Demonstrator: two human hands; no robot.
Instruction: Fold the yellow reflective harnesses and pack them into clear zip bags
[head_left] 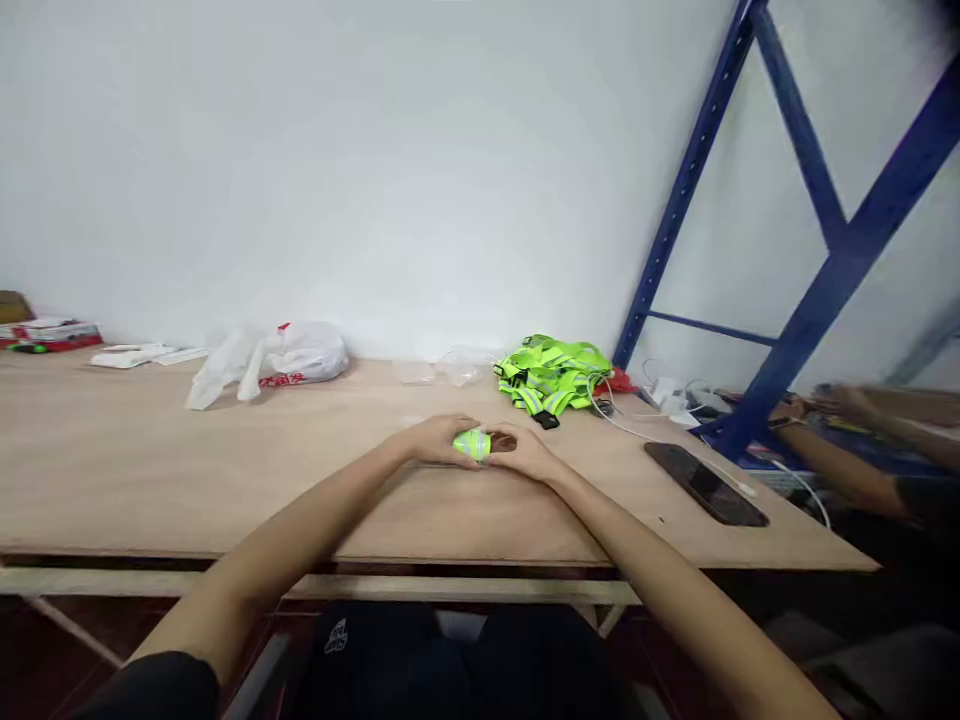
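Observation:
Between my two hands is a rolled or folded neon yellow reflective strap [471, 444] with silver-grey bands, held just above the wooden table. My left hand [437, 439] closes on its left side, thumb in front and fingers behind. From the right, my right hand [529, 453] curls its thumb and fingers against the other end. A bit of clear film seems to show around the bundle, but it is too small to be sure. Beyond my right hand lies a heap of similar neon yellow reflective straps [559, 368] with black buckles.
A phone [705, 482] and a white cable [637, 432] lie to the right, near a blue metal rack [679, 190]. Clear plastic bags [465, 365] and a white carrier bag [307, 352] rest by the wall. A co-worker's arm [840, 460] shows at far right.

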